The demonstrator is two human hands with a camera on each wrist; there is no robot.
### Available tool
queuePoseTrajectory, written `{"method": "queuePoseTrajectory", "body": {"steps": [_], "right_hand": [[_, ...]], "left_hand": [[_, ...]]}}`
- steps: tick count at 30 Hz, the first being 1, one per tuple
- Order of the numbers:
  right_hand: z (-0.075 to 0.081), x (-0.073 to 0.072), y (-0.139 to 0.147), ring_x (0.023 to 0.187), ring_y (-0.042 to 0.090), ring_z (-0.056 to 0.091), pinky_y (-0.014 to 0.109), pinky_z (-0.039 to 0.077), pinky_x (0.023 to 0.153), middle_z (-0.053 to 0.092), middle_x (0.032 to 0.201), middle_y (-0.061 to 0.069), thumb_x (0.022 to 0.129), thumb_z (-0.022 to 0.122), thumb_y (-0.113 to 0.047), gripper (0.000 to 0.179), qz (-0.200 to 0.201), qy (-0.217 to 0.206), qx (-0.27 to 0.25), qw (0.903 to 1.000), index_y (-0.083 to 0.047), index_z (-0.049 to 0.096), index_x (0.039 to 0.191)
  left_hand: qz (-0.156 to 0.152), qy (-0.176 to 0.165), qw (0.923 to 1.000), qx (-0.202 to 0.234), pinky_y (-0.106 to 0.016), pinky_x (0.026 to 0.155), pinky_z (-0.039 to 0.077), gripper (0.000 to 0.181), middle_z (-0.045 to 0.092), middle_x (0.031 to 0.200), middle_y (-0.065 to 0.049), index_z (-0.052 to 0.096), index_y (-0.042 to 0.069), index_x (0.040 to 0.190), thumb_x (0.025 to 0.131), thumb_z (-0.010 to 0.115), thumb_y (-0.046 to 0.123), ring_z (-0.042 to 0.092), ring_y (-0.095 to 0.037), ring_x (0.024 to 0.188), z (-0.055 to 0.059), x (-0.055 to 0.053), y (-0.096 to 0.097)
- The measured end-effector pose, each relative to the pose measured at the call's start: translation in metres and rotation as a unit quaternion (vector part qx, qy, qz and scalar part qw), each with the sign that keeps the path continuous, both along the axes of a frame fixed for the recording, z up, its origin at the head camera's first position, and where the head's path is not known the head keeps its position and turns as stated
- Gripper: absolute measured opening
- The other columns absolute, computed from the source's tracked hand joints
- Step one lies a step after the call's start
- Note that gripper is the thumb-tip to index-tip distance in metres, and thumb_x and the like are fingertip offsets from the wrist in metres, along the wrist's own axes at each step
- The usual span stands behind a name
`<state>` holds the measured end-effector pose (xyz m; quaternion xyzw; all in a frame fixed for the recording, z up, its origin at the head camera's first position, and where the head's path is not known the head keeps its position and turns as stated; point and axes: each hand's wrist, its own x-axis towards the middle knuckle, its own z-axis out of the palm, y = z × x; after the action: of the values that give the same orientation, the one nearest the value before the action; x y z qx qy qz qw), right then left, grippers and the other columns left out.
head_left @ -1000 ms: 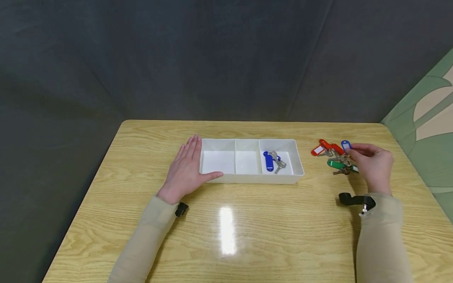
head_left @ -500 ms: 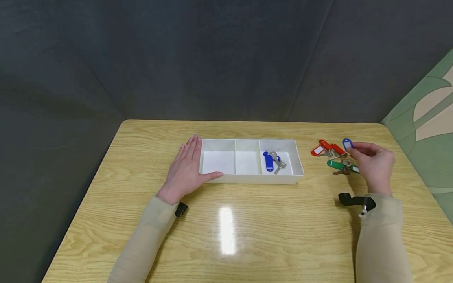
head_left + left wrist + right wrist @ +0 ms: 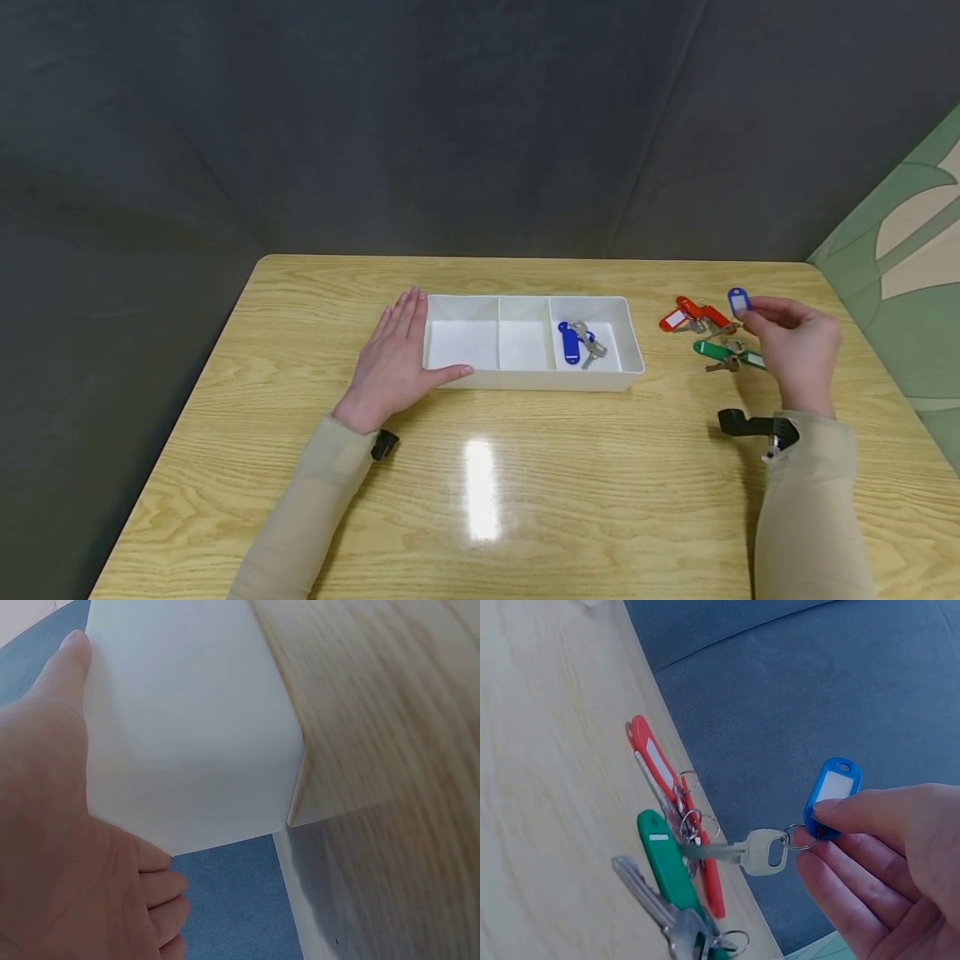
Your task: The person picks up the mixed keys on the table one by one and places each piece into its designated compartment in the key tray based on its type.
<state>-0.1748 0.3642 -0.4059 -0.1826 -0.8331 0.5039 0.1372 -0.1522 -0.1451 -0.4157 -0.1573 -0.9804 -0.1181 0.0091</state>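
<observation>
Toward twelve o'clock on the glossy, wood-grained worktop (image 3: 600, 475), blue-tagged metal keys (image 3: 572, 343) are held in the three-o'clock compartment (image 3: 612, 350) of an oblong, white, three-part tray (image 3: 532, 380). Its nine-o'clock end is touched by the left hand (image 3: 393, 362), fingers straight. At three o'clock, a blue, round-ended plastic tag (image 3: 738, 299) with a metal key (image 3: 763, 853) is pinched in the right hand (image 3: 801, 350), beside red-tagged keys (image 3: 690, 307) and green-tagged keys (image 3: 711, 350).

No lettering legible; white labels (image 3: 839, 785) on blue tag (image 3: 829, 792), red tag (image 3: 652, 756), green tag (image 3: 667, 860).
</observation>
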Motion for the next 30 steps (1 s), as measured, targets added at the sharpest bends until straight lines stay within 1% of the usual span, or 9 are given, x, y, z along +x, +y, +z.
{"method": "queuePoseTrajectory", "body": {"steps": [7,12,18,22,30], "right_hand": [[0.006,0.002,-0.004,0.081,-0.006,0.066,0.007,0.048,0.074,0.067,0.092,-0.023,0.093,0.075,-0.031,0.045,-0.004,-0.013,0.017,0.9998,-0.006,0.071,0.129],[0.011,0.003,-0.006,0.081,-0.006,0.066,0.007,0.048,0.074,0.068,0.092,-0.023,0.092,0.076,-0.032,0.045,-0.005,-0.008,0.011,0.9999,-0.007,0.071,0.129],[0.018,0.004,-0.010,0.078,-0.006,0.067,0.007,0.048,0.073,0.069,0.089,-0.024,0.092,0.077,-0.029,0.042,-0.002,0.008,0.000,1.0000,-0.007,0.073,0.127],[0.023,0.005,-0.013,0.077,-0.005,0.068,0.008,0.049,0.073,0.071,0.088,-0.022,0.090,0.079,-0.026,0.040,-0.002,0.029,-0.005,0.9996,-0.006,0.074,0.124],[0.031,0.008,-0.019,0.077,-0.003,0.069,0.010,0.050,0.071,0.073,0.089,-0.019,0.088,0.081,-0.023,0.037,-0.003,0.051,-0.007,0.9986,-0.006,0.076,0.121]], "left_hand": [[0.003,0.000,1.0000,0.008,-0.036,0.123,-0.002,0.127,-0.001,0.168,-0.015,0.002,0.000,0.161,0.082,0.040,0.091,-0.004,-0.024,0.154,0.000,-0.001,0.000],[0.001,0.000,1.0000,0.009,-0.036,0.123,-0.002,0.127,-0.001,0.168,-0.015,0.003,0.000,0.161,0.081,0.040,0.091,-0.005,-0.023,0.154,0.000,0.000,0.001],[0.001,-0.001,1.0000,0.008,-0.036,0.123,-0.002,0.127,-0.001,0.168,-0.015,0.002,0.000,0.161,0.082,0.039,0.092,-0.004,-0.024,0.154,0.000,0.000,0.001],[0.002,-0.003,1.0000,0.006,-0.036,0.122,-0.003,0.127,-0.002,0.168,-0.015,0.001,0.000,0.161,0.081,0.039,0.092,-0.004,-0.024,0.154,0.001,0.000,0.000],[0.003,-0.002,1.0000,0.005,-0.036,0.122,-0.003,0.127,-0.002,0.169,-0.015,0.002,0.000,0.161,0.081,0.040,0.092,-0.004,-0.024,0.154,0.001,0.000,0.001]]}}
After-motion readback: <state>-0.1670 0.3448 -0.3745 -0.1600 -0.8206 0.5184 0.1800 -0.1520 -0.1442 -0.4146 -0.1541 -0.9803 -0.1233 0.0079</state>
